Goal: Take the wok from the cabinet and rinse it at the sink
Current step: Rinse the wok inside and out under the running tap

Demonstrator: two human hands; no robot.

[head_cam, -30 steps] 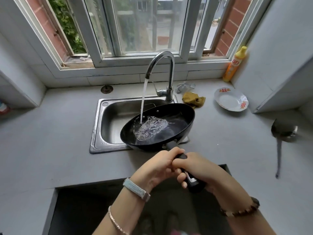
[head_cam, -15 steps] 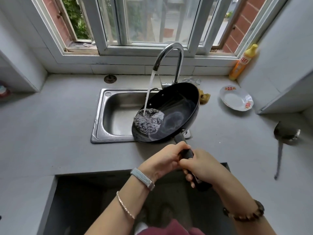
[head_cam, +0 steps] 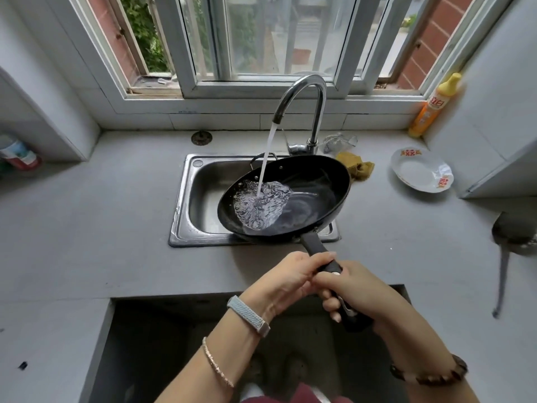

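Black wok [head_cam: 313, 196] is up over the sink [head_cam: 186, 199], covering the basin's 3 o'clock half, with its near rim jutting past the sink's front edge. The handle [head_cam: 313, 245] points to 5 o'clock, toward the person.

Both hands are on the handle. The left hand [head_cam: 287, 277] wraps it from the 9 o'clock side, closer to the pan. The right hand [head_cam: 357, 289] grips the butt end with fingers curled under. The two hands touch.

Faucet [head_cam: 318, 112] stands at 12 o'clock of the wok and is running. The water stream [head_cam: 266, 158] lands in the wok's 9 o'clock part, where a rippling pool sits.

Grey counter [head_cam: 87, 222] runs all round the sink.
- Yellow cloth [head_cam: 360, 170]: just beside the wok rim at 2 o'clock; cannot tell if they touch.
- Crumpled clear plastic [head_cam: 338, 141]: at 3 o'clock of the faucet base.
- White plate [head_cam: 418, 175] with red marks: at 3 o'clock of the wok, well apart.
- Yellow bottle [head_cam: 433, 106]: upright in the corner at 1 o'clock.
- Metal ladle [head_cam: 513, 232]: lies at the far 4 o'clock edge, handle running to 6 o'clock.
- Small round dark disc [head_cam: 201, 137]: on the counter at 12 o'clock of the sink's left end.
- Cans [head_cam: 17, 155]: far 9 o'clock, blurred.
- Dark rectangular opening [head_cam: 162, 330]: in the counter at 6 o'clock, under the forearms.

Grey band [head_cam: 248, 315] and thin bracelet [head_cam: 218, 362] are on the left wrist, and a beaded bracelet [head_cam: 430, 373] is on the right.
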